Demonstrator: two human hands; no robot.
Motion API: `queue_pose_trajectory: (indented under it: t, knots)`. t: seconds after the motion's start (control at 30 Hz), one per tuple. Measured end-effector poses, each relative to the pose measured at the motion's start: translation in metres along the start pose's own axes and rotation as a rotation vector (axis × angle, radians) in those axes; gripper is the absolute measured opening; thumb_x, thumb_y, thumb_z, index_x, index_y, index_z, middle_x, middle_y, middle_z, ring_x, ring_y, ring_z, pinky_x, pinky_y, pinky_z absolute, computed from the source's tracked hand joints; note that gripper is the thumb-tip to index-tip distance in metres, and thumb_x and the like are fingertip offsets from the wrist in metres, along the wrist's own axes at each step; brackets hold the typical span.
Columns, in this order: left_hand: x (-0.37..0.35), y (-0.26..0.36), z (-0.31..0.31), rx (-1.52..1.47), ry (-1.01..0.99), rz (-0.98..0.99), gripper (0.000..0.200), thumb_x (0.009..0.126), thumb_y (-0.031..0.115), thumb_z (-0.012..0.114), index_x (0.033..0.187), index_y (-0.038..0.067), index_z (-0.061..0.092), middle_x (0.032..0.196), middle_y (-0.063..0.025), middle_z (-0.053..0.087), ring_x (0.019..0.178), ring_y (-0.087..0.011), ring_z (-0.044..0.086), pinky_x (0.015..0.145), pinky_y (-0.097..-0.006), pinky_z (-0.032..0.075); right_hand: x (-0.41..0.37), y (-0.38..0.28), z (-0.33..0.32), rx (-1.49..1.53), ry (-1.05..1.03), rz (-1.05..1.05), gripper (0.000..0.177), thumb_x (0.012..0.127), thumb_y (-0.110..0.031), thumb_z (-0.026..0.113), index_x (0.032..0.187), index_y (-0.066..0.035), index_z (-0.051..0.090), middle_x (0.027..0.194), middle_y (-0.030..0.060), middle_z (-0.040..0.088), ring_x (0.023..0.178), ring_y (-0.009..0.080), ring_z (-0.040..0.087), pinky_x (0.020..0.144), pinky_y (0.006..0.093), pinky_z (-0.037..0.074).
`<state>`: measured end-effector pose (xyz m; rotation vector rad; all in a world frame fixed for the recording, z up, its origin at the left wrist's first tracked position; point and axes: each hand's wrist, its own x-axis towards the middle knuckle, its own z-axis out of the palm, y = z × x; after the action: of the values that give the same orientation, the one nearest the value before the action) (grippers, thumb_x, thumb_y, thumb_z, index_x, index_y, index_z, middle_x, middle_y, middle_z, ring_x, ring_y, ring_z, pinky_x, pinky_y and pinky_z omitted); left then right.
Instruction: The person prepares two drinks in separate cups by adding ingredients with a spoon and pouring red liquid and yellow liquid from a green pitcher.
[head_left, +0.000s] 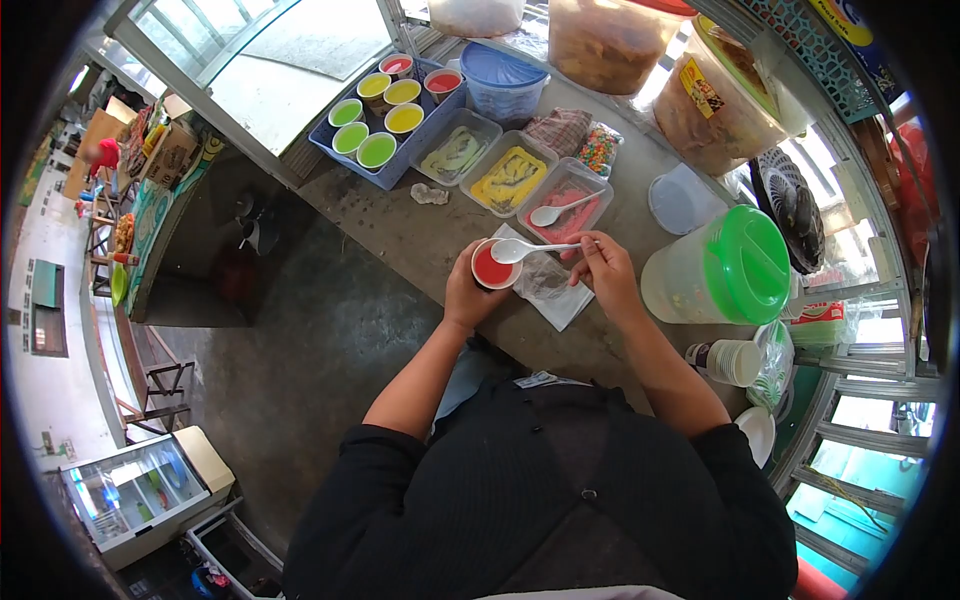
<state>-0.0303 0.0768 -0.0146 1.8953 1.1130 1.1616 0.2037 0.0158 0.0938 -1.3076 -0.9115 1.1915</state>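
Black shirt (pixel 480 480) nearest; left hand (pixel 470 300) curls round red-filled cup (pixel 493 271), right hand (pixel 611 277) pinches white spoon (pixel 508 251) over cup. Cup looks light, squashable; hold below rim.

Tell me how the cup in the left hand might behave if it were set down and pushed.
The cup would probably dent under a hard squeeze, since its wall looks thin. The red filling sits close to the open rim, so it could slop if runny. That fill likely gives it some weight, so a low, gentle push should slide it.
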Motion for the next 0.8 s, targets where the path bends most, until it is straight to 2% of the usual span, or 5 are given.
queue_pose_trajectory:
  t: [0.1,0.2,0.4,0.6,0.8]
  knots:
    - [-0.001,0.001,0.000,-0.010,-0.003,-0.019,0.077,0.068,0.021,0.090,0.134,0.007,0.052,0.129,-0.0147,0.064,0.118,-0.0340,0.064,0.100,-0.0423,0.052,0.000,0.004,-0.007,0.043,0.041,0.034,0.028,0.111,-0.022,0.047,0.115,0.000,0.065,0.095,0.0097,0.071,0.064,0.0115,0.062,0.062,0.0254,0.050]
    - [-0.002,0.000,0.000,-0.018,0.002,-0.014,0.077,0.067,0.020,0.091,0.133,0.006,0.053,0.128,-0.0144,0.064,0.117,-0.0341,0.064,0.099,-0.0421,0.053,-0.014,-0.004,0.000,-0.264,0.009,-0.271,0.023,0.109,-0.016,0.049,0.113,0.000,0.066,0.094,0.0094,0.071,0.066,0.0127,0.063,0.063,0.0270,0.051]
    - [-0.002,0.000,0.003,-0.026,0.019,0.000,0.078,0.066,0.018,0.091,0.133,0.007,0.053,0.126,-0.0137,0.065,0.115,-0.0340,0.065,0.096,-0.0411,0.054,-0.020,-0.011,0.020,-0.613,-0.100,-0.556,0.013,0.098,-0.008,0.059,0.106,-0.004,0.069,0.094,0.0146,0.071,0.080,0.0341,0.068,0.071,0.0410,0.053]
    - [-0.003,-0.001,0.001,0.003,0.017,0.026,0.079,0.066,0.018,0.091,0.133,0.007,0.053,0.125,-0.0134,0.065,0.115,-0.0335,0.066,0.096,-0.0407,0.054,-0.014,-0.030,0.027,-0.783,-0.168,-0.714,0.014,0.093,-0.005,0.061,0.105,-0.005,0.067,0.096,0.0132,0.071,0.087,0.0355,0.067,0.077,0.0446,0.052]
    - [-0.004,-0.001,0.001,-0.025,0.021,0.034,0.077,0.066,0.016,0.091,0.132,0.007,0.053,0.124,-0.0127,0.065,0.113,-0.0325,0.066,0.096,-0.0403,0.054,-0.006,-0.031,0.024,-0.816,-0.279,-0.654,0.015,0.092,-0.003,0.060,0.105,-0.004,0.066,0.097,0.0144,0.070,0.088,0.0365,0.067,0.079,0.0447,0.053]
